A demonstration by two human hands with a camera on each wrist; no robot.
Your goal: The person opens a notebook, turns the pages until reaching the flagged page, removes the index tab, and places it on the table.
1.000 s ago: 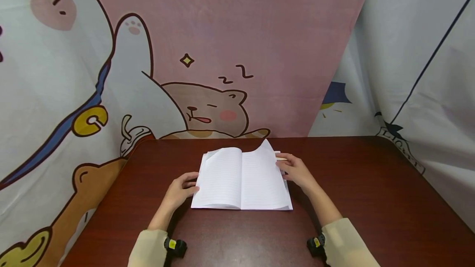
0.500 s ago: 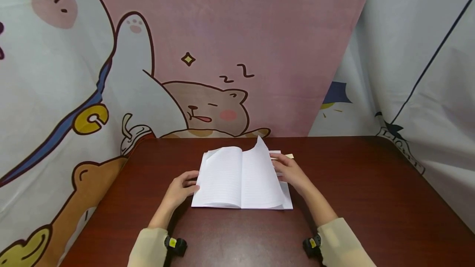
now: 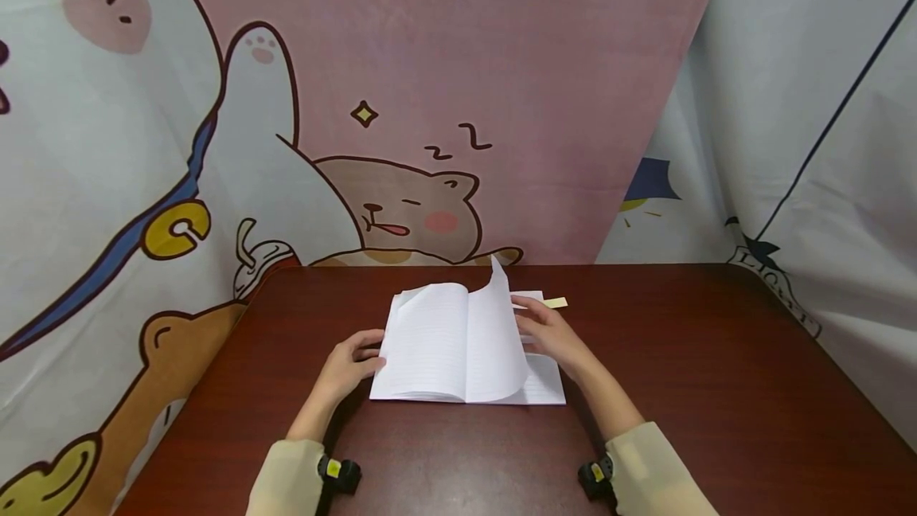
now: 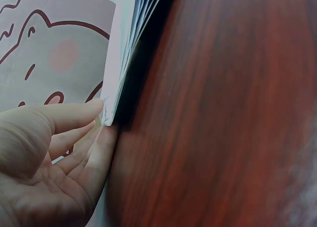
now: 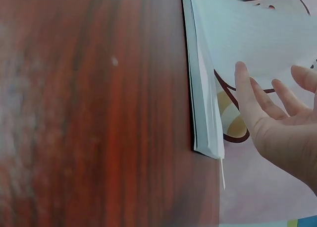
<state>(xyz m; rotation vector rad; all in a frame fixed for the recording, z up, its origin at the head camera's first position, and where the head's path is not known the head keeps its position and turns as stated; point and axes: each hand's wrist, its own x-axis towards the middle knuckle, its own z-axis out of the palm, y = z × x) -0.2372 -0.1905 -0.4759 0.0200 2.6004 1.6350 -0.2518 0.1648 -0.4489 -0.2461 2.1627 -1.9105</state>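
Note:
An open notebook (image 3: 430, 345) with lined white pages lies on the table. At its left edge my left hand (image 3: 345, 369) holds the pages between thumb and fingers; in the left wrist view the thumb (image 4: 81, 115) lies on top, with a finger beneath. One right-hand page (image 3: 494, 341) stands lifted and curves toward the left. Behind that page is my right hand (image 3: 555, 334), its fingers loosely spread against or close to the sheet. The right wrist view shows these fingers (image 5: 242, 83) apart, not curled round anything. A pale yellow strip (image 3: 555, 302) sticks out past the notebook's right edge.
The dark reddish-brown wooden table (image 3: 716, 365) extends around the notebook. A cartoon-printed cloth (image 3: 559, 102) hangs behind it, with white fabric (image 3: 809, 102) at the right. Each wrist carries a small black camera (image 3: 340, 474).
My right hand has moved left, and the lifted page has curled further left with it. More of the page beneath and the yellow strip now shows. My left hand has stayed put.

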